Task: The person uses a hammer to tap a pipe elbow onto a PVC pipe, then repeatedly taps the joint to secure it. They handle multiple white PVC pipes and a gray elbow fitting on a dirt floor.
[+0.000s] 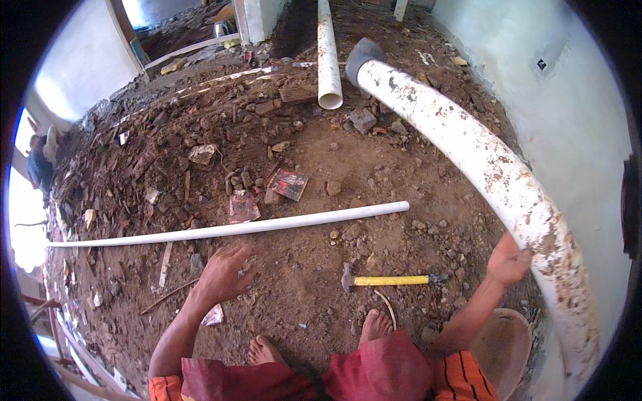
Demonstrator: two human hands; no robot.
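At the right, a long, thick white pipe (468,140) runs past me, stained with brown dirt. Its far end carries a grey cap-like piece (363,59). My right hand (511,262) grips the pipe's near part from its left side, with some fingers hidden behind it. Over the soil my left hand (227,273) is empty, its fingers spread and slightly blurred. Just beyond that hand lies a thin white pipe (267,227), stretching across to the left. A hammer (391,281) with a yellow handle rests on the ground between my two hands.
Another white pipe (328,60) lies ahead, its open end facing me. A pale wall (555,87) rises along the right. Stones (363,120) and rubble cover the brown soil. A shallow basin (508,347) stands near my right forearm. Another person (41,160) is at the far left.
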